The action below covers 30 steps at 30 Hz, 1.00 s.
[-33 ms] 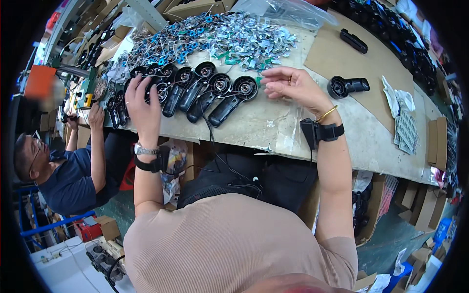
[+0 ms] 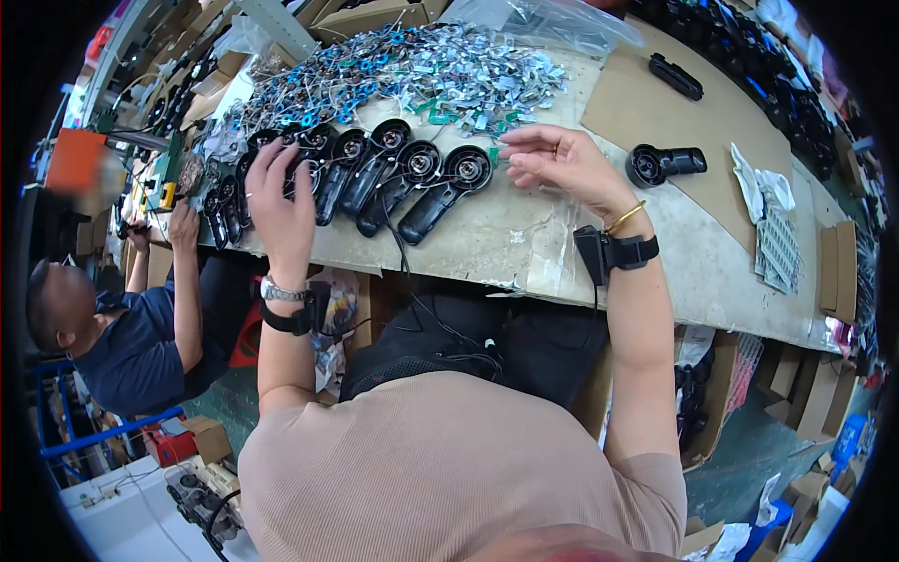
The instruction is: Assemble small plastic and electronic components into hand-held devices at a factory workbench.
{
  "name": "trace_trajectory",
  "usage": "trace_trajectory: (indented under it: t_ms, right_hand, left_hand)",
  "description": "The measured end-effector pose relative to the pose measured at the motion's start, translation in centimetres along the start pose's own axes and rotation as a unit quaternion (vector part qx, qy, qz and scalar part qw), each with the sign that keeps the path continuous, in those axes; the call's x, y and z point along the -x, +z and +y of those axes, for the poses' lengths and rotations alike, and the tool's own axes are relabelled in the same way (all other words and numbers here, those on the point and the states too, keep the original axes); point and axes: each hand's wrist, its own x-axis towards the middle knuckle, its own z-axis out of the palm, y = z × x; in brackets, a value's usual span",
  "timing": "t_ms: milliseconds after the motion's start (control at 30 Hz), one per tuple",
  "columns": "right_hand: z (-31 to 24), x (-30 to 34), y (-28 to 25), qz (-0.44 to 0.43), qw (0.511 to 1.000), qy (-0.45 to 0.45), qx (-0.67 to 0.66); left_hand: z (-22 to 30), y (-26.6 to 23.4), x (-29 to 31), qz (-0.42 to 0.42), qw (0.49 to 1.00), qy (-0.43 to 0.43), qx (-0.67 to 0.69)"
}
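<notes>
A row of black handheld fan housings (image 2: 434, 215), round heads up and handles toward me, lies along the left half of the table. Coils and thin wires show inside several heads. My left hand (image 2: 284, 204) hovers over the left part of this row, its fingers apart and nothing visible in them; it hides some of the housings behind it. To the right of the row, my right hand (image 2: 573, 170) is raised over the table with its fingers stretched out, empty as far as I can see. A small green circuit board (image 2: 494, 155) lies just left of its fingertips.
Behind the housings spreads a heap of small circuit boards with wires (image 2: 468, 80). At right are another black housing (image 2: 646, 167), a dark elongated part (image 2: 676, 77) on cardboard (image 2: 609, 103) and a pale gridded sheet (image 2: 777, 253). A co-worker (image 2: 131, 347) sits at left.
My left hand has shifted slightly to the right over the housings. My right hand has stayed almost where it was.
</notes>
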Motion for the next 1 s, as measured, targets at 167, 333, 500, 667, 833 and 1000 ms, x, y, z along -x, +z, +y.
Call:
trace_trajectory:
  t_ms: [167, 333, 500, 667, 833, 1000]
  right_hand:
    - [0.0, 0.1, -1.2, 0.079, 0.996, -0.035, 0.001]
    - [0.8, -0.3, -2.2, 0.143, 0.985, -0.059, -0.073]
    - [0.6, -0.1, -2.9, 0.172, 0.969, -0.083, -0.155]
    - [0.5, 0.1, -3.0, 0.177, 0.963, -0.089, -0.183]
    - [0.0, 0.3, -3.0, 0.173, 0.965, -0.093, -0.175]
    - [0.1, 0.0, -2.8, 0.211, 0.958, -0.115, -0.158]
  left_hand:
    - [7.8, -0.1, -3.2, -0.184, 0.947, -0.044, 0.260]
    - [12.4, 2.9, -5.3, -0.324, 0.889, 0.083, 0.313]
    - [15.2, 8.3, -5.1, -0.255, 0.922, 0.247, 0.153]
    - [15.5, 11.4, -4.9, -0.281, 0.925, 0.252, 0.053]
    - [15.2, 12.0, -5.9, -0.264, 0.939, 0.193, 0.101]
    - [15.9, 10.3, -7.9, -0.219, 0.918, 0.098, 0.317]
